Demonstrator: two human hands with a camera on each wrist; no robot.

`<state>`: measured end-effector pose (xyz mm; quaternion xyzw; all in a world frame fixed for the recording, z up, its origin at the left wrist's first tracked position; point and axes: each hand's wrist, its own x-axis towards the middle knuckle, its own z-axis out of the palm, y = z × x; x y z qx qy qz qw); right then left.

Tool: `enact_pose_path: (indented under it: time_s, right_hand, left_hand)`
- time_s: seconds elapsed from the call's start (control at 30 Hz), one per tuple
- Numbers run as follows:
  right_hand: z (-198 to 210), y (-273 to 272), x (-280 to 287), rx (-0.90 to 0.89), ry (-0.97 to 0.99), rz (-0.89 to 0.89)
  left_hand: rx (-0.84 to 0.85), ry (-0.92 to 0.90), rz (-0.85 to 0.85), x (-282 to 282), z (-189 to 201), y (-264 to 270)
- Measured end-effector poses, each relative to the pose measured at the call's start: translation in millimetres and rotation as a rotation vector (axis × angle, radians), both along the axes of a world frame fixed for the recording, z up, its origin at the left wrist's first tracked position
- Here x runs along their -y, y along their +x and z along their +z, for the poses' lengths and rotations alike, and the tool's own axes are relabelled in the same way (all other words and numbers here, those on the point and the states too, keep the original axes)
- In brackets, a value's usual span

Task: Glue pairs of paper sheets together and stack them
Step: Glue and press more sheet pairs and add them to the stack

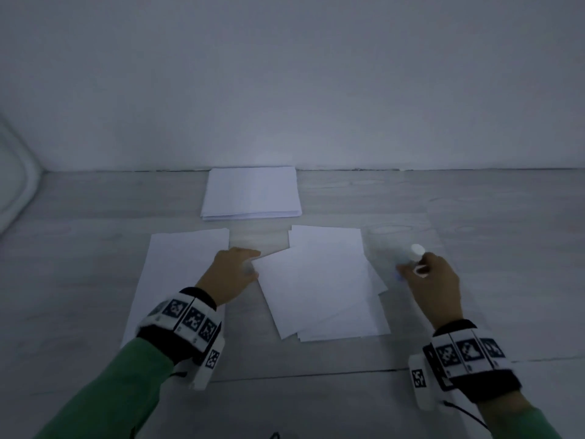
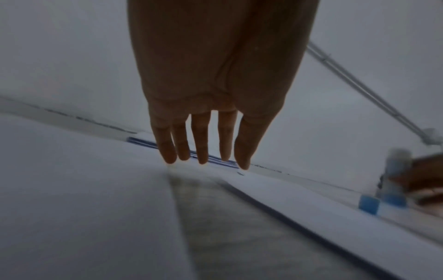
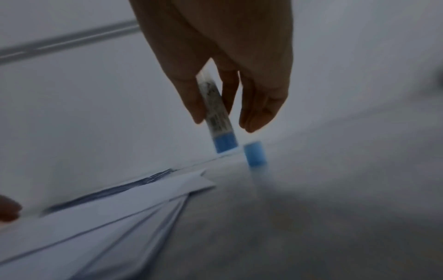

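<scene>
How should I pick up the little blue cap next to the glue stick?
Pinch the blue cap by its round sides, thumb and finger coming down from above. It seems to stand upright on the table, free on every side, just beyond the right hand holding the glue stick.

I saw a pale grey wood-grain surface [image 1: 474, 201] running back to a plain white wall [image 1: 285, 74], the two meeting in a thin dark line along the surface's far edge. A seam between boards crossed the surface near its front edge. At the left edge a rounded white shape [image 1: 19, 172] curved up past the far left corner; I could not tell what it was. A pale rail [image 2: 359, 89] ran slantwise along the wall in the left wrist view. The light was dim, cool and bluish.
</scene>
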<state>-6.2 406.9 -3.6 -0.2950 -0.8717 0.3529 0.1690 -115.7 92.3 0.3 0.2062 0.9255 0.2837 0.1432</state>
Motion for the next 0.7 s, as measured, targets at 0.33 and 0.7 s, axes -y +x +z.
enact_pose_path:
  time_s: [0.33, 0.7]
  right_hand:
    - [32, -63, 96, 0.019, -0.030, 0.633]
    - [16, -94, 160, 0.032, 0.020, 0.800]
  left_hand:
    - [-0.134, -0.432, -0.295, 26, -14, -1]
    - [-0.215, -0.562, -0.343, 24, -7, 1]
